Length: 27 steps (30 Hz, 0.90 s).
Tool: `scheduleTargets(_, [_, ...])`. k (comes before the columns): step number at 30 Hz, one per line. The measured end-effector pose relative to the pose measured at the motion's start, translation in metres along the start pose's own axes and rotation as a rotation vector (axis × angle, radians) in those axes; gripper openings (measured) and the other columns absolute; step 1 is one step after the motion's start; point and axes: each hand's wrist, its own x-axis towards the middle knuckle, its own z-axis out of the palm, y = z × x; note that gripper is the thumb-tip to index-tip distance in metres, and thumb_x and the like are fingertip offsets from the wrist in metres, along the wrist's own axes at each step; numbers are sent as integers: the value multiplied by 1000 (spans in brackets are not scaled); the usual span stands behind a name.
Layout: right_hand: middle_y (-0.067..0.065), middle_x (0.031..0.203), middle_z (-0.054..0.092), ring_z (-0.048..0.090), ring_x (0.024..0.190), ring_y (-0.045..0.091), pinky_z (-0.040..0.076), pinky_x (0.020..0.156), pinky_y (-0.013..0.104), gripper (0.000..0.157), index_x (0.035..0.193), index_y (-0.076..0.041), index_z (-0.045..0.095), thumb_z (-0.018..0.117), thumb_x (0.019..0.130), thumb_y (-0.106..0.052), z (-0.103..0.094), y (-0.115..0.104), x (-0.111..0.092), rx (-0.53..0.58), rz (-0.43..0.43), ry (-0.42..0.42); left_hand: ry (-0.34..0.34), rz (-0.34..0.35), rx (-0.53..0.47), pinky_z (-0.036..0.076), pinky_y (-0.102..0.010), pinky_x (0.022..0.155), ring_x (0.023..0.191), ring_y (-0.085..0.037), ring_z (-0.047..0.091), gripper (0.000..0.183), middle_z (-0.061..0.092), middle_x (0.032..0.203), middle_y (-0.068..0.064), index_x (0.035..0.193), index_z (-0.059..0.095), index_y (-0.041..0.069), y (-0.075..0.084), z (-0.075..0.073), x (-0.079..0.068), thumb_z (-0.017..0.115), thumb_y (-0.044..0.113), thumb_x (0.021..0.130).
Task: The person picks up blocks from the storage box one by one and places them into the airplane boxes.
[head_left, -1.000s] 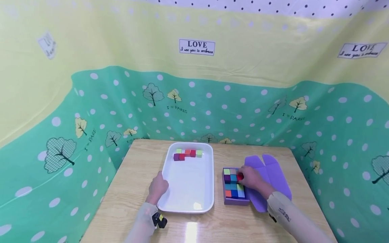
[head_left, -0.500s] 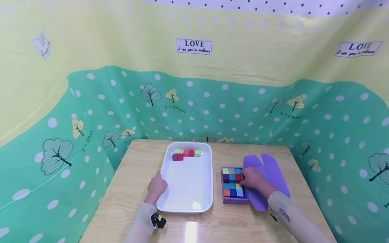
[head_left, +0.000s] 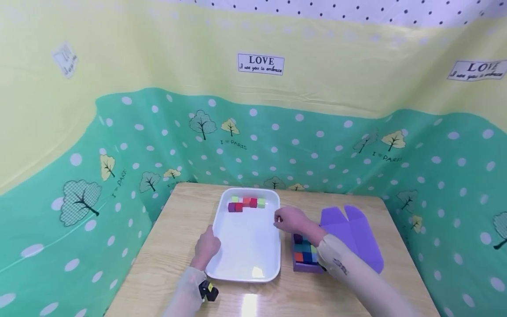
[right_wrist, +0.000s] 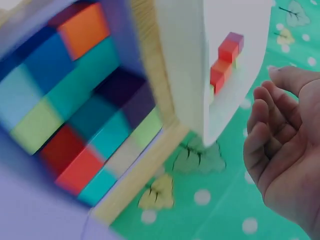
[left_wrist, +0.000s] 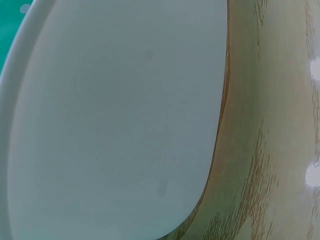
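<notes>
A white tray (head_left: 243,246) lies on the table, its left rim held by my left hand (head_left: 207,247). That hand is out of sight in the left wrist view, where the tray's bare floor fills most of the picture. Several coloured cubes sit at the tray's far end, among them a purple cube (head_left: 231,207) and a red cube (head_left: 239,207). Over the tray's right rim hovers my right hand (head_left: 294,220), fingers loosely curled and no object visible in them. The purple box (head_left: 308,267), partly hidden by my right forearm, contains several cubes, including a red one (right_wrist: 80,170).
The box's purple lid (head_left: 348,235) lies folded open to its right. A patterned green and yellow curtain (head_left: 273,145) surrounds the wooden table (head_left: 170,237) at the back and both sides. A narrow strip of table separates the tray from the box.
My right hand has left the red cube in the box and moved left to the tray's right rim. My left hand stays on the tray; the cubes there have not moved.
</notes>
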Motion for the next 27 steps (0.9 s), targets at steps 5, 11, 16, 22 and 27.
scheduleTargets(5, [-9, 77, 59, 54, 71, 8, 46, 64, 25, 15, 88, -18, 64, 63, 78, -29, 14, -19, 41, 23, -33, -73, 13, 13, -14, 49, -45, 63, 81, -33, 58, 49, 56, 104, -23, 128, 35, -1, 2, 0, 0, 45, 7, 81])
scheduleTargets(11, [2, 109, 58, 52, 99, 17, 44, 83, 34, 41, 115, -11, 56, 65, 77, -26, 45, -43, 85, 145, 5, -85, 22, 21, -32, 49, -45, 61, 79, -34, 58, 45, 57, 101, -23, 125, 38, 0, 0, 2, -2, 46, 6, 81])
scheduleTargets(16, [3, 112, 56, 52, 100, 17, 45, 82, 35, 51, 122, -12, 49, 67, 76, -24, 82, -57, 111, 232, 62, -100, 21, 35, -35, 49, -44, 64, 84, -34, 58, 45, 57, 104, -22, 126, 38, 1, -3, 6, -6, 47, 6, 82])
scheduleTargets(22, [-3, 95, 54, 51, 79, 11, 47, 71, 27, 48, 114, -13, 49, 70, 72, -23, 102, -59, 135, 88, 127, -83, 50, 60, -48, 50, -41, 59, 79, -31, 59, 42, 59, 100, -20, 122, 42, 3, -3, 8, -7, 48, 6, 81])
scheduleTargets(27, [-6, 100, 49, 49, 75, 12, 47, 71, 29, 50, 118, -16, 47, 69, 73, -20, 104, -55, 155, 81, 162, -91, 63, 37, -52, 50, -42, 60, 80, -32, 59, 43, 58, 101, -21, 123, 41, 3, -1, 2, -3, 47, 5, 81])
